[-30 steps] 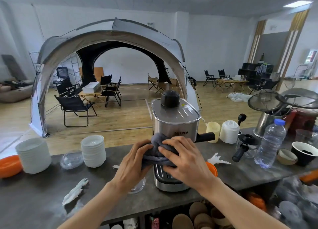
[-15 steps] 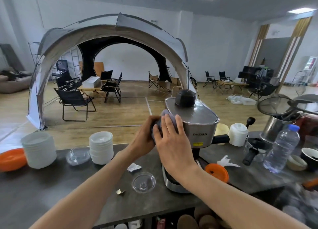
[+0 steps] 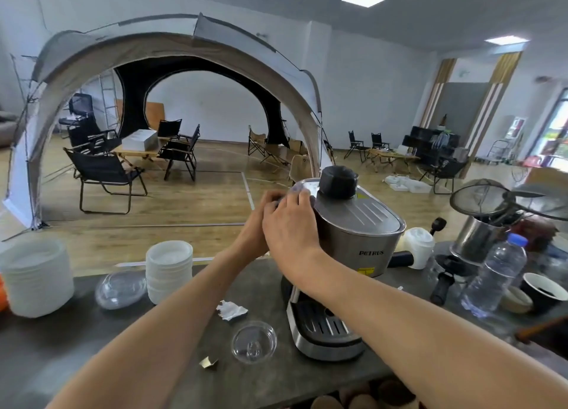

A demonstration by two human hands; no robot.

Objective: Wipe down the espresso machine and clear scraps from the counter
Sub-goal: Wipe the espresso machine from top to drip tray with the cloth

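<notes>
A steel espresso machine with a black knob on top stands on the dark counter. My right hand and my left hand are pressed together against its upper left corner. Both hold a grey cloth, which only peeks out above my fingers at the machine's top edge. A crumpled white paper scrap and a small gold foil scrap lie on the counter left of the machine's base.
A clear glass lid lies by the drip tray. Stacked white bowls, a larger white stack and a clear dome lid sit at left. At right stand a water bottle, a black cup and a steel canister.
Both hands with the cloth climbed from the machine's front, up its left side, to its top left edge. My view shifted left, and the machine now looks turned.
</notes>
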